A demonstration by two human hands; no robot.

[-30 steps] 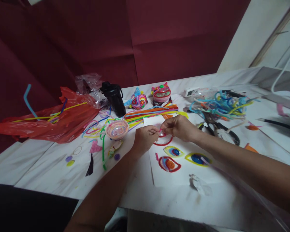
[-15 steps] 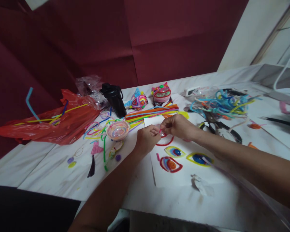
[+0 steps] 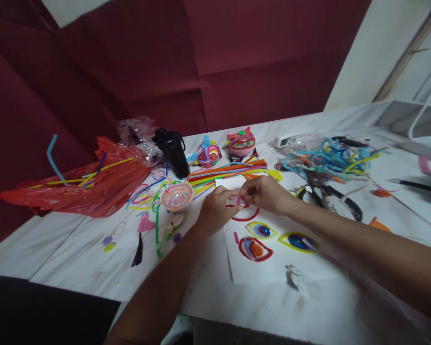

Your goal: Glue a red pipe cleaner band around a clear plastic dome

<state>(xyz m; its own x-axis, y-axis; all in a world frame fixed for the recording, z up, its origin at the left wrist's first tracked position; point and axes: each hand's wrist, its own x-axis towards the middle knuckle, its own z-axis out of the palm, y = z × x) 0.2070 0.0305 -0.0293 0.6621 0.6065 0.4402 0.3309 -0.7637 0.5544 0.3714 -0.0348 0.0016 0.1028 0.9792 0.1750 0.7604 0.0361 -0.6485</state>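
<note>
My left hand [image 3: 215,207] and my right hand [image 3: 265,192] meet over the top of a white sheet [image 3: 273,261], both pinching a short pink pipe cleaner piece [image 3: 240,200] between their fingertips. Just below them lies a red arc [image 3: 244,218] glued on the sheet. Three eye-shaped coils sit lower on the paper: a yellow and blue one [image 3: 260,230], a red and orange one [image 3: 253,249], and a larger yellow and blue one [image 3: 299,241].
A small bowl [image 3: 177,197] wound from coloured cleaners stands left of my hands, with loose cleaners [image 3: 225,171], a black bottle [image 3: 173,152], two coiled figures [image 3: 241,142], a red plastic bag [image 3: 82,184], scissors [image 3: 326,196] and a tangled pile [image 3: 330,155] around.
My hands stay pinched together on the pink piece with small finger shifts. The view has drifted slightly, moving everything a little lower and to the right.
</note>
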